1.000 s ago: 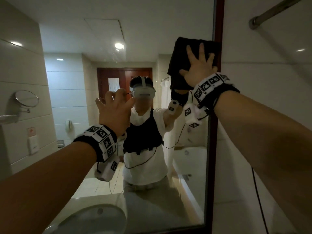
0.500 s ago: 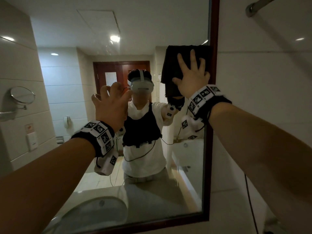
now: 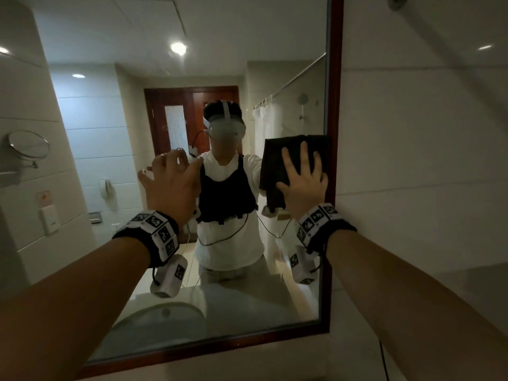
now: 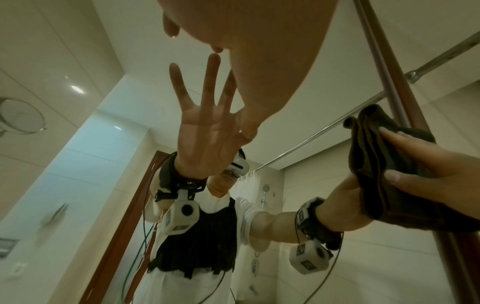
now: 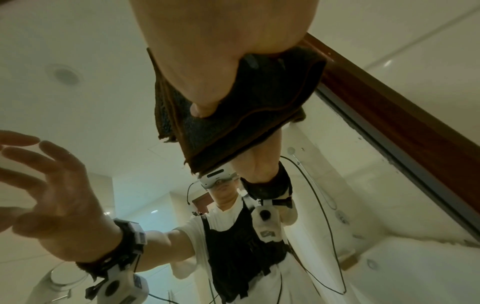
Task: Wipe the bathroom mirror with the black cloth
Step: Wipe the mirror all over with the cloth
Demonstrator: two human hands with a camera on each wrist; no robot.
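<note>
Flat-palm grip going on here: right hand (image 3: 302, 185) has its fingers spread straight, pressing the folded black cloth (image 3: 286, 160) against the mirror (image 3: 247, 306); nothing's curled round it, just pushed flat onto the glass. Cloth sits at the mirror's right edge, right up against the dark red wooden frame (image 3: 334, 105), roughly mid-height; its lower fold hangs down past the thumb. From the right wrist cam you see the terry layers bunched under the palm (image 5: 221, 61) and the frame just beside it. Left hand (image 3: 171, 185) holds nothing; fingers loosely spread and a bit bent, fingertips at the glass left of the cloth, well apart from it. Lower down, a white washbasin (image 3: 154, 323) is reflected; a round shaving mirror (image 3: 27, 144) hangs on the tiled left wall.
</note>
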